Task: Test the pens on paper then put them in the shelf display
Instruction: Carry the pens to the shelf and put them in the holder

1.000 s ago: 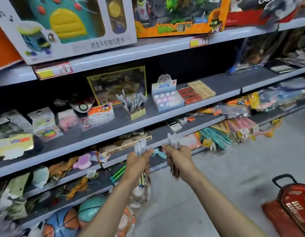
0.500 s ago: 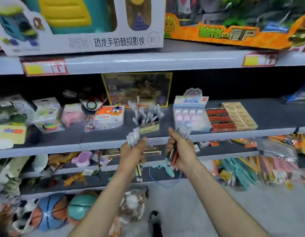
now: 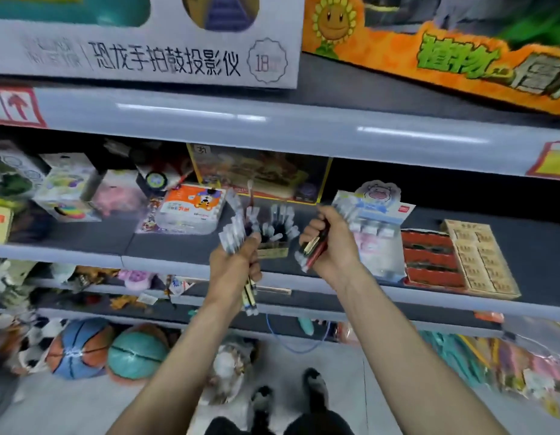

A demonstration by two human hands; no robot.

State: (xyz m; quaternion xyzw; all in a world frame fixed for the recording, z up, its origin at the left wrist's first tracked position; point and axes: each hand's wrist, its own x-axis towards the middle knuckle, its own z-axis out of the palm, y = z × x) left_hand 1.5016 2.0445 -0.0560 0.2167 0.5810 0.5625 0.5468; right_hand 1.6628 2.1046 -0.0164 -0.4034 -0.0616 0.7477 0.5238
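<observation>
Nearer the grey shelf [image 3: 68,254] than half a second ago, both fists are raised at arm's length, the left hand [image 3: 234,271] clenched round a bunch of pens [image 3: 233,237] just left of the display box [image 3: 272,251], the right hand [image 3: 335,246] gripping a second bunch [image 3: 314,248] at its right.

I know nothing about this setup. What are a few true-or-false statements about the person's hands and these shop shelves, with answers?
1. The left hand grips a bunch of pens. True.
2. The right hand is empty. False: it grips red and dark pens.
3. The pen display box stands on the top shelf. False: it stands on the shelf below, seen between the hands.
4. A basketball lies low on the left. True.
</observation>
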